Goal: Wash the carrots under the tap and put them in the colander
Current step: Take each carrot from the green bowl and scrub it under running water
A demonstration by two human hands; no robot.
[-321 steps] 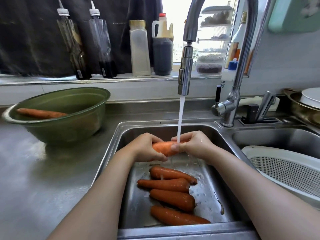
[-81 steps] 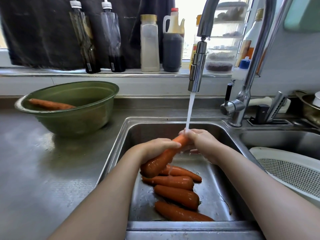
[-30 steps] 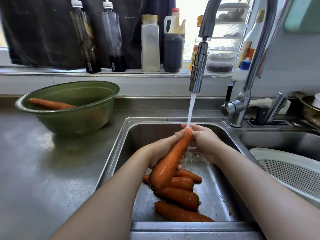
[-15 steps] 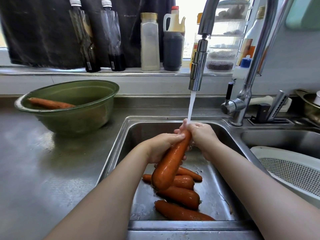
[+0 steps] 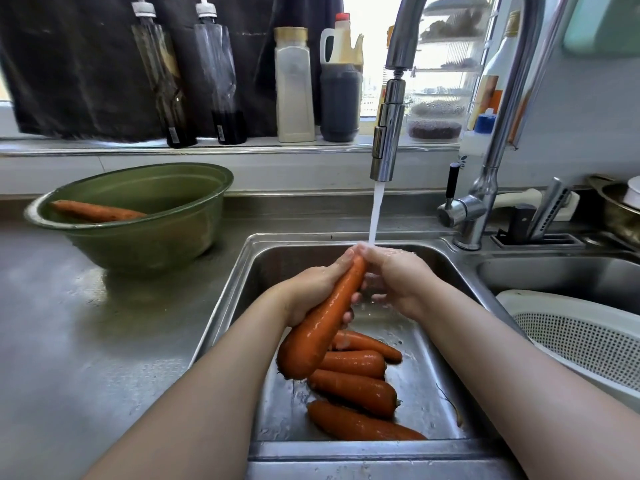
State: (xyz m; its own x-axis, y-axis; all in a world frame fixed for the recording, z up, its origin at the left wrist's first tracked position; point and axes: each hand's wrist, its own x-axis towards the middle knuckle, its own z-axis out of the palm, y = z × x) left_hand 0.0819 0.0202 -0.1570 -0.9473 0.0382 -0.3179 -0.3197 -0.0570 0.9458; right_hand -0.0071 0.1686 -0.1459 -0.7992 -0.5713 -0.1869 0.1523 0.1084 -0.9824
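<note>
Carrot [image 5: 323, 327] is held over the left sink basin [image 5: 228, 303], tilted, with the thick end low and toward us and the thin end up under the tap [image 5: 388, 133]. We mark the left grip [image 5: 308, 289] as wrapped round the carrot's middle, fingertips [image 5: 347, 315] showing on its right side. The right grip [image 5: 401, 277] curls round the thin end, thumb at the tip. The water stream [image 5: 375, 213] lands where thumb and tip meet, and the carrot skin is wet and shiny. Four loose carrots [image 5: 353, 389] lie on the basin floor below, side by side and touching. The white colander [image 5: 571, 341] sits in the right basin [image 5: 554, 278], just beside the right forearm. A green bowl [image 5: 138, 244] stands on the table [image 5: 86, 341] to the left, with one bowl carrot [image 5: 97, 211] lying inside. Bottles [image 5: 294, 84] line the sill behind.
</note>
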